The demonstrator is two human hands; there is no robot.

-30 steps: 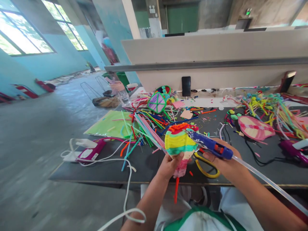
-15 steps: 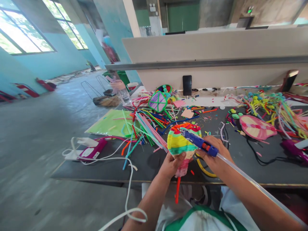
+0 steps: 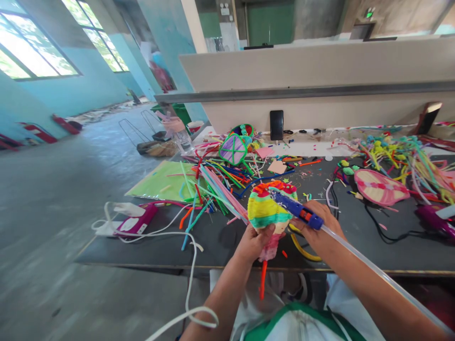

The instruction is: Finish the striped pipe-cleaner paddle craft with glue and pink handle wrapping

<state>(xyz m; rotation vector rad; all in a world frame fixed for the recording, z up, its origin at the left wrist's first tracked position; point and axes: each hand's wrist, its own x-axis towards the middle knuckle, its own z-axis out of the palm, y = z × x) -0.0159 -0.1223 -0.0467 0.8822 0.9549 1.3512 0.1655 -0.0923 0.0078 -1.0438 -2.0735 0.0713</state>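
Observation:
My left hand (image 3: 256, 241) is closed around the lower part of a striped pipe-cleaner craft piece (image 3: 266, 215), red at the top, then yellow, green and cream, with a pink lower end. An orange-red stem (image 3: 263, 280) sticks out below it. In my right hand (image 3: 320, 225) is a blue glue gun (image 3: 296, 209), its whitish, smeared nozzle over the upper part of the piece; whether it touches I cannot tell. A long clear glue stick (image 3: 373, 267) runs from the gun's back along my right forearm.
Pipe cleaners (image 3: 220, 184) lie heaped behind the craft piece, beside a green plastic packet (image 3: 159, 182). A purple power strip (image 3: 138, 220) with white cables sits left. A pink round piece (image 3: 382, 185) lies right; a phone (image 3: 276, 125) leans at the back.
The glue gun's nozzle has shifted slightly to the right over the craft piece. My left hand keeps its hold in nearly the same place.

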